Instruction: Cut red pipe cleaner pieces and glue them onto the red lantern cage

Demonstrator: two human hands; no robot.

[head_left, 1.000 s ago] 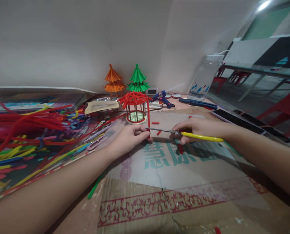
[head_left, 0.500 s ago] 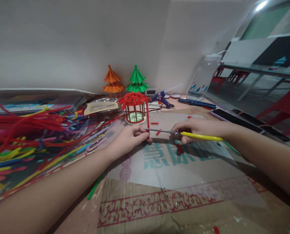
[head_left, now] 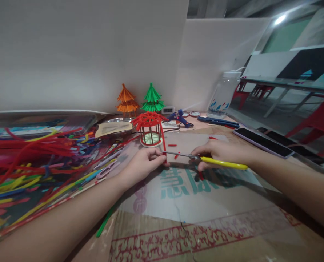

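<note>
My left hand [head_left: 150, 160] is closed, its thumb and fingers pinching the lower end of a red pipe cleaner [head_left: 163, 140]. That strip stands roughly upright in front of the small pavilion model [head_left: 150, 127], which has a red roof, dark posts and a pale round base. In my right hand [head_left: 209, 151] are yellow-handled scissors [head_left: 222, 162], held level with the blades pointing left. The blade tips reach the red pipe cleaner just above my left fingers; whether they touch it I cannot tell. Short red cut pieces [head_left: 172, 145] lie between the hands and the model.
Orange [head_left: 127, 100] and green [head_left: 152, 100] tiered roofs stand behind. A blue glue gun [head_left: 180, 118], a water bottle [head_left: 222, 96], blue-handled pliers-like tool [head_left: 218, 122] and phone [head_left: 262, 142] are at the right. Colourful pipe cleaners [head_left: 36, 149] fill the left side. A metal dish [head_left: 119, 122] sits behind them.
The whole view has shifted, so things appear slightly lower. My hands, the scissors and the red pipe cleaner keep nearly the same positions relative to each other.
</note>
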